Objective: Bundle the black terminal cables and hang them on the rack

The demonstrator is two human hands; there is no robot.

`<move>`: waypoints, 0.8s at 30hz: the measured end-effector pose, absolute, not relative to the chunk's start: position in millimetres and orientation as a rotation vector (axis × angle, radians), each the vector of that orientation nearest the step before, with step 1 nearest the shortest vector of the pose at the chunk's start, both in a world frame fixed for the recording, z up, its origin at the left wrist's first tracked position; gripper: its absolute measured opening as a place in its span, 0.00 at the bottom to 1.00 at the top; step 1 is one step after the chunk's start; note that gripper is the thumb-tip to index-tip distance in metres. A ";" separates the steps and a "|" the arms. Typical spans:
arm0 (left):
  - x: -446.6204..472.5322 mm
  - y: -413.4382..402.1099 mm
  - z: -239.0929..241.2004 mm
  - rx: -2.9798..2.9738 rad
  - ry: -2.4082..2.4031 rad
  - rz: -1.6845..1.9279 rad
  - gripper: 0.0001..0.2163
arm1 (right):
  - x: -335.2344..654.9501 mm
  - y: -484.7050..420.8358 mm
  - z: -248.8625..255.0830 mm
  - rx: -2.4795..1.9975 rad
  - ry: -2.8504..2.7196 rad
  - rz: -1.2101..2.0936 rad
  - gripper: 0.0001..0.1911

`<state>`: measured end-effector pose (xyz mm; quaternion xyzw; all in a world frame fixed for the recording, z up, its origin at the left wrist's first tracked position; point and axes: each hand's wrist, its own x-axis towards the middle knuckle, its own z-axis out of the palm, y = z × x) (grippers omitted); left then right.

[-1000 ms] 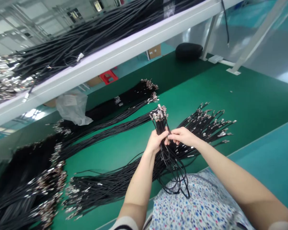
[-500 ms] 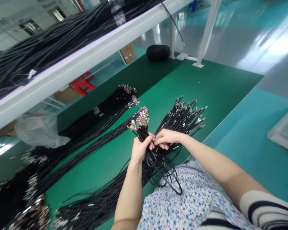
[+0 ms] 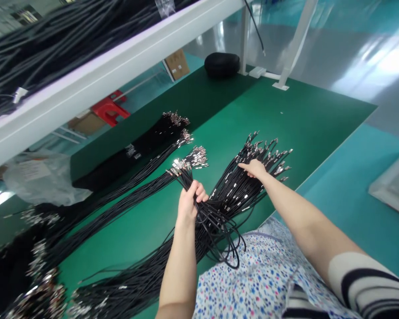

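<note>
Black cables with metal connector ends cover the green desk (image 3: pixel 319 115) in front of you. Your left hand (image 3: pixel 190 201) is clenched round a small bundle of cables (image 3: pixel 186 175), held up off the desk with its connectors fanned out above your fist and the loose tails looping down toward your lap. Your right hand (image 3: pixel 255 168) is stretched out over the loose fan of cables (image 3: pixel 252 177) lying just to the right, fingers resting on the strands near their connector ends; it looks as if the fingers are slack rather than pinching one, though the view is too small to be sure. By my reading you are at the picking step, gathering single cables into the held bundle. The next move calls for isolating one strand close to its connector, lifting it clear of its neighbours without dragging them, and laying it alongside the bundle with the ends level. More bundles (image 3: pixel 142 150) lie further left, under the white shelf rail (image 3: pixel 113 73).
</note>
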<state>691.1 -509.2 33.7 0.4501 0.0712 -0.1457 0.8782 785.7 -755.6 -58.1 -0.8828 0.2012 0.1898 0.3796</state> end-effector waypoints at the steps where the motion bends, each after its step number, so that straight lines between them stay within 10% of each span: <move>1: 693.0 -510.2 33.9 0.947 0.149 -0.306 0.16 | 789.9 -752.1 -59.7 -2.322 0.516 0.499 0.23; 12: 699.7 -501.1 28.4 0.951 0.236 -0.215 0.16 | 754.4 -755.6 -44.5 -2.277 0.452 0.473 0.11; 24: 679.6 -548.8 44.8 1.230 0.094 -0.134 0.17 | 673.1 -693.1 41.1 -2.578 -0.887 0.355 0.10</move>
